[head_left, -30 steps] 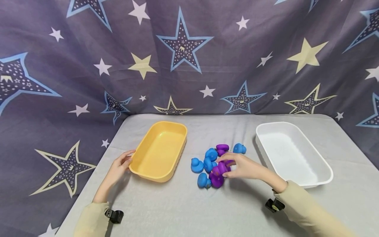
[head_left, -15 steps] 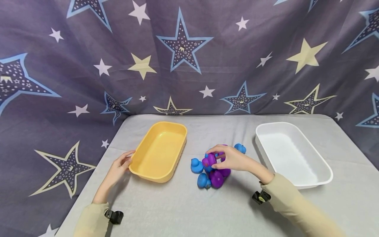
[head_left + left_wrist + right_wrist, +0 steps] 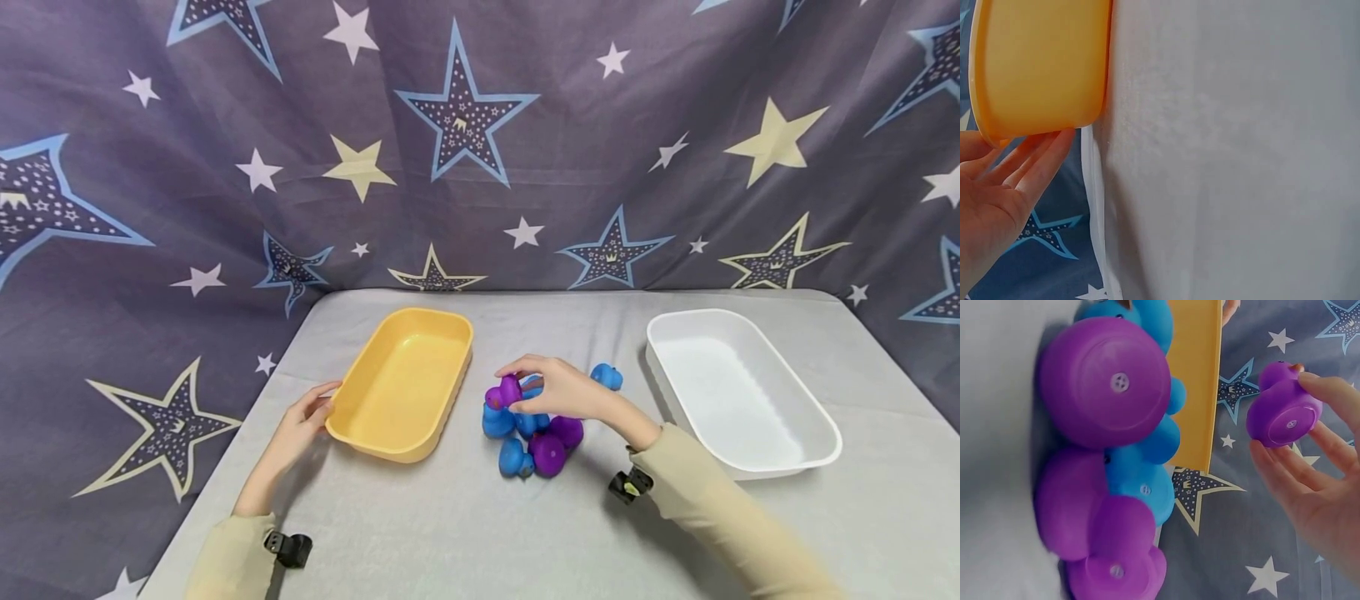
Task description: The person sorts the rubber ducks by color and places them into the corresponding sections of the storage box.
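My right hand (image 3: pixel 561 388) pinches a purple rubber duck (image 3: pixel 504 391) between thumb and fingertips, above the left side of the duck pile. In the right wrist view this duck (image 3: pixel 1284 406) hangs tilted, its round base partly facing the camera. Under and beside the hand lie several blue rubber ducks (image 3: pixel 512 457) and purple rubber ducks (image 3: pixel 548 454). At the yellow tray's (image 3: pixel 405 444) near left corner, my left hand (image 3: pixel 295 432) rests its fingers against the outside. Its fairly straight fingers (image 3: pixel 1044 164) touch the tray's end wall and rim in the left wrist view.
A white tray (image 3: pixel 738 392) stands on the right of the grey-white tabletop (image 3: pixel 450 533). One blue duck (image 3: pixel 607 376) lies apart, close to that tray's left side. Behind the table hangs a dark star-patterned cloth (image 3: pixel 480 225).
My right hand has lifted a purple duck off the pile and carried it leftward, toward the yellow tray. The left hand and both trays stay in place.
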The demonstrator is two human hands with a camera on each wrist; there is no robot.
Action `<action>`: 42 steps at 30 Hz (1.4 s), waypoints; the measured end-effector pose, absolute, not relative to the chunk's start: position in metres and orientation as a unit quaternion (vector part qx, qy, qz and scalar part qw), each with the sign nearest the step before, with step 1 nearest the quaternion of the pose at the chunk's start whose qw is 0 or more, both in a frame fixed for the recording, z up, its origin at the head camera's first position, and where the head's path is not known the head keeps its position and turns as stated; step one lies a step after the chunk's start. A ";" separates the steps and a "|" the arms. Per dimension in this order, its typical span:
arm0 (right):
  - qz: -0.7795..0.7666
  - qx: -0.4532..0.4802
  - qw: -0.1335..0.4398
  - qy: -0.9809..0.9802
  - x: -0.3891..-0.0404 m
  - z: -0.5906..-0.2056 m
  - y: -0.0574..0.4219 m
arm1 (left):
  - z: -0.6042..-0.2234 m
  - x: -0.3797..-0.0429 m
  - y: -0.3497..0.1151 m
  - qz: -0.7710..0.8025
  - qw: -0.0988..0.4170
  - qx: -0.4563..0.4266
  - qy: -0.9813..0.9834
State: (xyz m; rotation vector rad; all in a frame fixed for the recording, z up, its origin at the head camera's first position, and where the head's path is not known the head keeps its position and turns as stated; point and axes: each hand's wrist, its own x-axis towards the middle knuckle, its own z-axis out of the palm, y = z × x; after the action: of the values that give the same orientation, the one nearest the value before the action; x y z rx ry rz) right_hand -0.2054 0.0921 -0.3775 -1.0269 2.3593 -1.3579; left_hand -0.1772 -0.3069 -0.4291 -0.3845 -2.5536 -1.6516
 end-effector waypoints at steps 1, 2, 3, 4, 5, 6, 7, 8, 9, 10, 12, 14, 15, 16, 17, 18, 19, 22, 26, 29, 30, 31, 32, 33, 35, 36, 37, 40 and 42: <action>-0.466 -0.354 0.116 0.803 -0.207 -0.378 0.090 | -0.429 -0.177 -0.307 -0.538 0.039 -0.125 -0.833; -0.470 -0.357 0.116 0.799 -0.208 -0.378 0.088 | -0.429 -0.177 -0.307 -0.538 0.040 -0.125 -0.833; -0.470 -0.360 0.116 0.798 -0.209 -0.378 0.086 | -0.429 -0.178 -0.307 -0.537 0.040 -0.125 -0.833; -0.471 -0.363 0.115 0.796 -0.210 -0.378 0.083 | -0.430 -0.178 -0.307 -0.537 0.041 -0.125 -0.833; -0.472 -0.366 0.115 0.794 -0.211 -0.378 0.081 | -0.430 -0.178 -0.307 -0.537 0.041 -0.125 -0.833; -0.471 -0.371 0.113 0.793 -0.211 -0.378 0.079 | -0.430 -0.178 -0.307 -0.537 0.042 -0.126 -0.833; -0.469 -0.373 0.110 0.793 -0.212 -0.378 0.077 | -0.430 -0.178 -0.307 -0.537 0.042 -0.127 -0.833; -0.467 -0.374 0.108 0.794 -0.213 -0.378 0.074 | -0.430 -0.178 -0.307 -0.537 0.043 -0.127 -0.833; -0.467 -0.375 0.107 0.794 -0.213 -0.377 0.072 | -0.430 -0.178 -0.307 -0.537 0.043 -0.128 -0.833; -0.468 -0.375 0.106 0.793 -0.214 -0.377 0.070 | -0.430 -0.178 -0.307 -0.537 0.043 -0.128 -0.833; -0.471 -0.374 0.108 0.791 -0.214 -0.377 0.066 | -0.430 -0.179 -0.307 -0.538 0.043 -0.127 -0.832; -0.477 -0.373 0.110 0.788 -0.215 -0.376 0.062 | -0.430 -0.179 -0.307 -0.539 0.042 -0.127 -0.832; -0.480 -0.371 0.112 0.787 -0.215 -0.375 0.060 | -0.431 -0.179 -0.307 -0.539 0.042 -0.127 -0.832; -0.482 -0.370 0.114 0.786 -0.215 -0.374 0.058 | -0.431 -0.179 -0.308 -0.537 0.042 -0.126 -0.833; -0.484 -0.368 0.115 0.786 -0.215 -0.373 0.056 | -0.431 -0.179 -0.308 -0.535 0.043 -0.126 -0.835; -0.485 -0.366 0.117 0.786 -0.215 -0.372 0.054 | -0.431 -0.179 -0.308 -0.533 0.044 -0.125 -0.836; -0.485 -0.365 0.118 0.786 -0.216 -0.371 0.052 | -0.432 -0.179 -0.308 -0.531 0.045 -0.126 -0.837; -0.487 -0.361 0.121 0.786 -0.217 -0.369 0.046 | -0.432 -0.179 -0.308 -0.527 0.045 -0.122 -0.840; -0.494 -0.361 0.119 0.782 -0.221 -0.369 0.039 | -0.430 -0.178 -0.307 -0.528 0.043 -0.121 -0.839; -0.493 -0.368 0.116 0.780 -0.223 -0.369 0.033 | -0.430 -0.178 -0.306 -0.528 0.043 -0.120 -0.839; -0.493 -0.371 0.115 0.779 -0.224 -0.368 0.031 | -0.429 -0.178 -0.306 -0.528 0.044 -0.120 -0.839; -0.491 -0.373 0.113 0.779 -0.224 -0.368 0.029 | -0.429 -0.178 -0.306 -0.528 0.044 -0.120 -0.839; -0.490 -0.375 0.110 0.780 -0.225 -0.368 0.027 | -0.429 -0.178 -0.306 -0.530 0.044 -0.121 -0.838; -0.491 -0.376 0.108 0.779 -0.226 -0.368 0.025 | -0.429 -0.178 -0.306 -0.530 0.043 -0.122 -0.838; -0.492 -0.373 0.105 0.779 -0.228 -0.368 0.021 | -0.429 -0.178 -0.307 -0.530 0.043 -0.123 -0.838; -0.494 -0.371 0.104 0.780 -0.230 -0.368 0.019 | -0.429 -0.178 -0.307 -0.530 0.043 -0.123 -0.838; -0.492 -0.369 0.101 0.782 -0.231 -0.369 0.018 | -0.429 -0.178 -0.306 -0.529 0.044 -0.122 -0.838; -0.491 -0.357 0.101 0.788 -0.237 -0.371 0.014 | -0.429 -0.177 -0.306 -0.531 0.046 -0.122 -0.837; -0.488 -0.344 0.104 0.795 -0.240 -0.373 0.011 | -0.429 -0.177 -0.306 -0.532 0.047 -0.124 -0.836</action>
State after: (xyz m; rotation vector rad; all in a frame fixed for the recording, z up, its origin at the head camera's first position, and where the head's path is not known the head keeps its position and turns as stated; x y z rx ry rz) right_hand -0.2401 0.0114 -0.3729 -1.0161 2.3449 -1.4409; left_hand -0.1770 -0.3057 -0.4289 -0.3797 -2.5514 -1.6247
